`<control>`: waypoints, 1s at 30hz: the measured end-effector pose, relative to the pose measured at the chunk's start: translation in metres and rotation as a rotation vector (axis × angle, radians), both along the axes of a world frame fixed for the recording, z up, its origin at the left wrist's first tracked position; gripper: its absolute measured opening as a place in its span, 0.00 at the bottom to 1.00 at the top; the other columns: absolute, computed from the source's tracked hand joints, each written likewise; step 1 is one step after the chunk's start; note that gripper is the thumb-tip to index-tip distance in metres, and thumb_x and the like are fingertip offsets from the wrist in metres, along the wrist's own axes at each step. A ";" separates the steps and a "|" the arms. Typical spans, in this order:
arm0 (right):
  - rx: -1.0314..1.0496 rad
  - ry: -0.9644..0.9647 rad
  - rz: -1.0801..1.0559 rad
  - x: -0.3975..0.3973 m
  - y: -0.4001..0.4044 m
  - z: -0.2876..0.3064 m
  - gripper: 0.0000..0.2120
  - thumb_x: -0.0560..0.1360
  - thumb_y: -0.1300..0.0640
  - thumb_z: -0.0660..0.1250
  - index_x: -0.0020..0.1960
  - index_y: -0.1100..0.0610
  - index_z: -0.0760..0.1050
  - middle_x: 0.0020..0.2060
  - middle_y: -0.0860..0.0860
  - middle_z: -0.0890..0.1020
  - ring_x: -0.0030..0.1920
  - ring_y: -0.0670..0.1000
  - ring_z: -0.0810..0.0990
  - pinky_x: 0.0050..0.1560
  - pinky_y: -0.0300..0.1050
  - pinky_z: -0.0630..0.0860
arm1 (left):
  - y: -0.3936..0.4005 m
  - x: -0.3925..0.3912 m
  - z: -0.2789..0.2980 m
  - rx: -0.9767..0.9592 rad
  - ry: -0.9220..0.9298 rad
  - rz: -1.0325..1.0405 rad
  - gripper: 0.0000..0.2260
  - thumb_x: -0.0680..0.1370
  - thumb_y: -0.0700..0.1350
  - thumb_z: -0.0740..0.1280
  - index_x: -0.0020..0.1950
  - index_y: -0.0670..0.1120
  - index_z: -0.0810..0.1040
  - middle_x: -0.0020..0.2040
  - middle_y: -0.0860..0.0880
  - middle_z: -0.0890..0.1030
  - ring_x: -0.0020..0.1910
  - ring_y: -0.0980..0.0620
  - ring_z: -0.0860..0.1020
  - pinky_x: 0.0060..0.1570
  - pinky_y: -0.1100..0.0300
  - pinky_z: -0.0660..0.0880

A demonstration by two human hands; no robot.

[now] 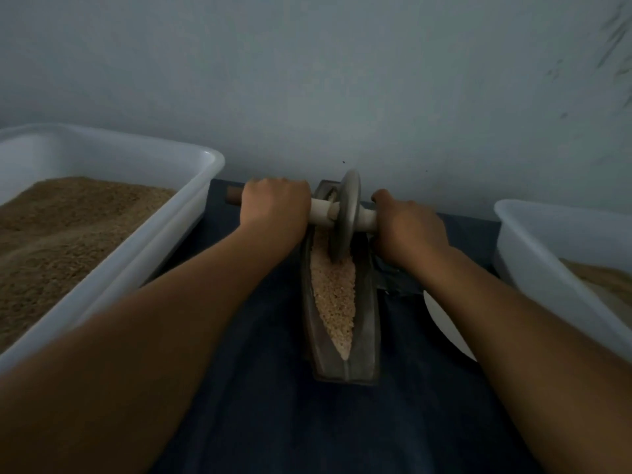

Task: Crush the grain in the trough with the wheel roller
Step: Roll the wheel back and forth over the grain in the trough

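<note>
— What stands behind the work surface?
— A plain pale grey-blue wall [342, 80], matte, with faint dark scuff marks near its upper right and a few tiny dark specks low down.
— And the surface itself?
— A dark blue cloth [260, 388] covers it, running right up to the wall's foot.
— How is the light?
— Dim and even, with no hard shadows; no window or lamp shows.

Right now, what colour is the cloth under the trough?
Dark blue cloth, seen in the head view.
</note>
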State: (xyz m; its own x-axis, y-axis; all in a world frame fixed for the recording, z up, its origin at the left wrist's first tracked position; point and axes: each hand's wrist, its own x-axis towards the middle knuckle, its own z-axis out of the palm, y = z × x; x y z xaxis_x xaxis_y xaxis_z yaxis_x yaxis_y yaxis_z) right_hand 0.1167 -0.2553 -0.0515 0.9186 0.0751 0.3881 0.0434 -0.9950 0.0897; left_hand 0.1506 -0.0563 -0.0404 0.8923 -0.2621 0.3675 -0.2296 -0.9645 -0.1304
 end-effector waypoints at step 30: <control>-0.195 -0.083 0.047 -0.045 0.007 -0.006 0.17 0.74 0.50 0.67 0.58 0.57 0.70 0.44 0.54 0.80 0.42 0.58 0.78 0.37 0.47 0.59 | 0.022 -0.028 -0.009 -0.051 0.070 -0.147 0.24 0.73 0.49 0.72 0.66 0.49 0.68 0.57 0.46 0.78 0.55 0.43 0.77 0.53 0.47 0.71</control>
